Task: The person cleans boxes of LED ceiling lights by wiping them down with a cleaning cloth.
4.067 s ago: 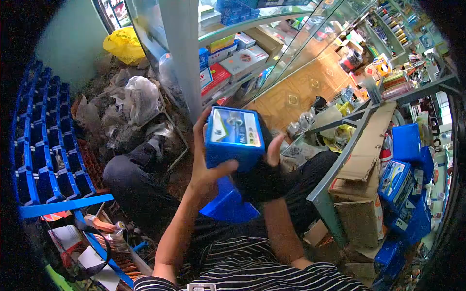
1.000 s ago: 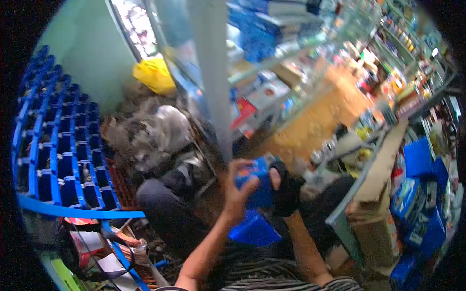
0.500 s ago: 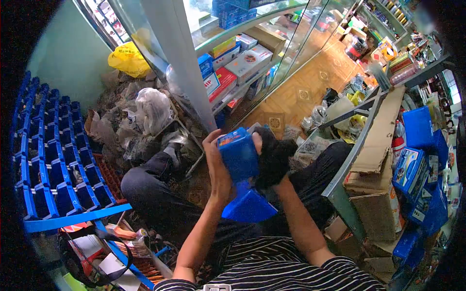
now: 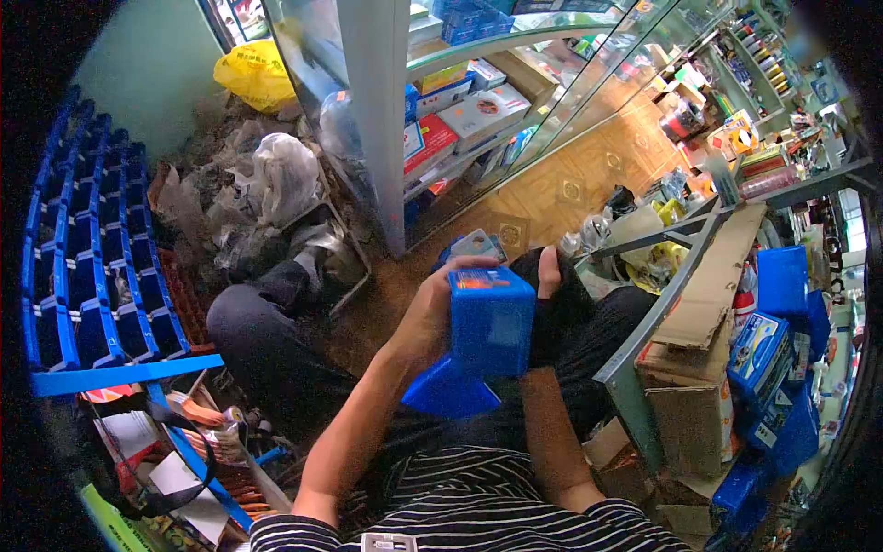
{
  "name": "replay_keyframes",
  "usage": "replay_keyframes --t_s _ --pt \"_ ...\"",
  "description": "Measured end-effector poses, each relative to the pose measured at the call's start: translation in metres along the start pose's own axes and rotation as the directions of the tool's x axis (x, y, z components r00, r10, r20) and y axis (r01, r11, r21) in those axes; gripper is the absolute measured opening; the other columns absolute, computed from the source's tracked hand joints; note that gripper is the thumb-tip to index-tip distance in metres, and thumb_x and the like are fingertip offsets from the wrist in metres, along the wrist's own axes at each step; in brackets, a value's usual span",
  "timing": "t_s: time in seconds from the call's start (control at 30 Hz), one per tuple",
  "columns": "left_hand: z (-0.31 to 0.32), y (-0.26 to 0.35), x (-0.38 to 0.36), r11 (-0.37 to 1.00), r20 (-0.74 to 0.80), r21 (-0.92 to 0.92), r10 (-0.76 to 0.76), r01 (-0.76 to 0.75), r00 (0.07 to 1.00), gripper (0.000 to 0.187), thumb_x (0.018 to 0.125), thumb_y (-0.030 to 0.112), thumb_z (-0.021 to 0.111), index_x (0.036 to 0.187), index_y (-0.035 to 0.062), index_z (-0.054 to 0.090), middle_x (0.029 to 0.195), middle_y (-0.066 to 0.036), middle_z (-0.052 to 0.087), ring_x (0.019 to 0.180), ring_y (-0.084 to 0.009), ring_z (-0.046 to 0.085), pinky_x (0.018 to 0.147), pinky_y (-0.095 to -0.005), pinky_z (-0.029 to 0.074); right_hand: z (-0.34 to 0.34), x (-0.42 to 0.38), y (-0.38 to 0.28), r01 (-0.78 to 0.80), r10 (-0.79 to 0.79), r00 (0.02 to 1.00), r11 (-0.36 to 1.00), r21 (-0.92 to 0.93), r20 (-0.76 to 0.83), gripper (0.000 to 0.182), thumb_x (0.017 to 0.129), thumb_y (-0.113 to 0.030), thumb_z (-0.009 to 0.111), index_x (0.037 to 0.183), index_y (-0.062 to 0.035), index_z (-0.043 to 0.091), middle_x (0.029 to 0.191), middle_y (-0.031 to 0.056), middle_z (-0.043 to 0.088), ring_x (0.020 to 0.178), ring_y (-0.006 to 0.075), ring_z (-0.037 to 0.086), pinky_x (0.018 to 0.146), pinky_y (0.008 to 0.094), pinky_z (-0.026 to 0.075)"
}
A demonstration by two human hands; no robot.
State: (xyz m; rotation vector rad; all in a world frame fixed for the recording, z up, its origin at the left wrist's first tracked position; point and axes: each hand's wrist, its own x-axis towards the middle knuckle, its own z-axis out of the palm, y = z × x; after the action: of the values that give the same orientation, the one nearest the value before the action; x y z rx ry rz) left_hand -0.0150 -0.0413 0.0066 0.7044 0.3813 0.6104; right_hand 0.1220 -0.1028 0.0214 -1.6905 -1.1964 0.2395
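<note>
Floor [image 4: 552, 202] beyond, cardboard [image 4: 704, 299] aside; left grip [image 4: 428, 313], right grip [image 4: 557, 308] on box [image 4: 492, 322].

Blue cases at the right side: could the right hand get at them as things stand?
Probably not directly: the metal frame and cardboard box stand between the right hand and the blue cases, and that hand is busy at the blue box.

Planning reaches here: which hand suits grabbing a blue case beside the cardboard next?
Probably the right hand: it is nearer the blue case than the left hand, though both are at the blue box.
</note>
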Motion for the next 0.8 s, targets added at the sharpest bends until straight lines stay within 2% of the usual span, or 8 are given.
replay_keyframes --t_s 0.07,0.13,0.27,0.37,0.5,0.57,0.67,0.8 --pt "-0.004 -0.009 0.004 0.996 -0.041 -0.085 0.000 -0.003 0.999 0.081 0.087 0.072 0.051 0.133 0.0047 0.051 0.117 -0.010 0.062 0.105 -0.0186 0.061 0.093 -0.0346 0.053 -0.003 0.004 -0.002 0.018 -0.020 0.998 0.999 -0.035 -0.061 0.034 0.099 -0.039 0.052 0.112 -0.0083 0.058 0.086 0.0157 0.065 0.073 0.0309 0.064 0.064 0.0439 0.051" --pt "-0.007 -0.011 0.005 0.999 -0.126 -0.047 -0.023 0.017 0.992 0.079 0.088 0.073 0.049 0.134 0.0095 0.049 0.116 -0.009 0.062 0.104 -0.0189 0.061 0.089 -0.0350 0.054 -0.009 0.006 -0.011 0.047 -0.056 0.995 0.994 -0.102 -0.081 0.033 0.099 -0.039 0.052 0.111 -0.0078 0.058 0.085 0.0157 0.065 0.072 0.0310 0.064 0.064 0.0438 0.051" --pt "-0.012 -0.008 0.006 0.998 -0.225 -0.030 -0.067 0.062 0.972 0.065 0.093 0.061 0.057 0.133 0.0111 0.048 0.113 -0.008 0.063 0.097 -0.0170 0.062 0.081 -0.0338 0.055 -0.015 0.002 -0.037 0.167 -0.150 0.986 0.926 -0.337 0.076 0.032 0.100 -0.037 0.052 0.109 -0.0069 0.057 0.084 0.0159 0.064 0.071 0.0313 0.064 0.063 0.0437 0.050" --pt "-0.020 -0.019 0.007 0.998 -0.224 0.031 0.053 -0.047 0.973 0.049 0.095 0.047 0.064 0.125 0.0104 0.053 0.105 -0.006 0.063 0.088 -0.0133 0.060 0.076 -0.0299 0.054 -0.004 0.021 -0.036 0.222 -0.150 0.972 0.840 -0.494 0.182 0.031 0.100 -0.036 0.051 0.108 -0.0062 0.056 0.083 0.0160 0.064 0.070 0.0315 0.064 0.062 0.0436 0.050" --pt "-0.010 -0.003 0.001 0.957 -0.253 0.281 0.145 -0.071 0.956 0.042 0.092 0.040 0.070 0.120 0.0115 0.054 0.100 -0.003 0.062 0.083 -0.0114 0.059 0.073 -0.0272 0.052 0.005 0.038 -0.036 0.234 -0.104 0.964 0.765 -0.600 0.243 0.031 0.101 -0.035 0.051 0.107 -0.0053 0.055 0.082 0.0161 0.064 0.069 0.0318 0.064 0.061 0.0435 0.050" --pt "-0.017 -0.007 0.003 0.945 -0.306 0.318 0.176 -0.074 0.936 0.042 0.091 0.039 0.071 0.119 0.0122 0.054 0.098 -0.002 0.061 0.081 -0.0109 0.058 0.071 -0.0264 0.051 0.008 0.019 -0.038 0.240 -0.111 0.964 0.760 -0.604 0.243 0.030 0.101 -0.034 0.051 0.106 -0.0048 0.054 0.081 0.0162 0.064 0.069 0.0320 0.064 0.061 0.0434 0.049" --pt "-0.025 -0.012 0.010 0.985 -0.372 0.173 0.082 -0.018 0.925 0.048 0.089 0.038 0.073 0.123 0.0124 0.051 0.098 -0.003 0.062 0.080 -0.0105 0.058 0.068 -0.0261 0.051 0.012 0.002 -0.040 0.194 -0.088 0.974 0.806 -0.559 0.211 0.029 0.101 -0.034 0.051 0.098 -0.0058 0.054 0.079 0.0157 0.063 0.067 0.0322 0.063 0.059 0.0437 0.049" --pt "-0.006 0.006 0.001 0.990 -0.324 0.127 0.098 -0.059 0.941 0.054 0.084 0.036 0.079 0.120 0.0073 0.051 0.110 -0.007 0.057 0.100 -0.0148 0.056 0.088 -0.0306 0.049 0.007 0.031 -0.055 0.253 -0.211 0.965 0.903 -0.347 0.154 0.030 0.102 -0.031 0.049 0.083 -0.0081 0.056 0.073 0.0138 0.063 0.063 0.0335 0.064 0.056 0.0433 0.049"
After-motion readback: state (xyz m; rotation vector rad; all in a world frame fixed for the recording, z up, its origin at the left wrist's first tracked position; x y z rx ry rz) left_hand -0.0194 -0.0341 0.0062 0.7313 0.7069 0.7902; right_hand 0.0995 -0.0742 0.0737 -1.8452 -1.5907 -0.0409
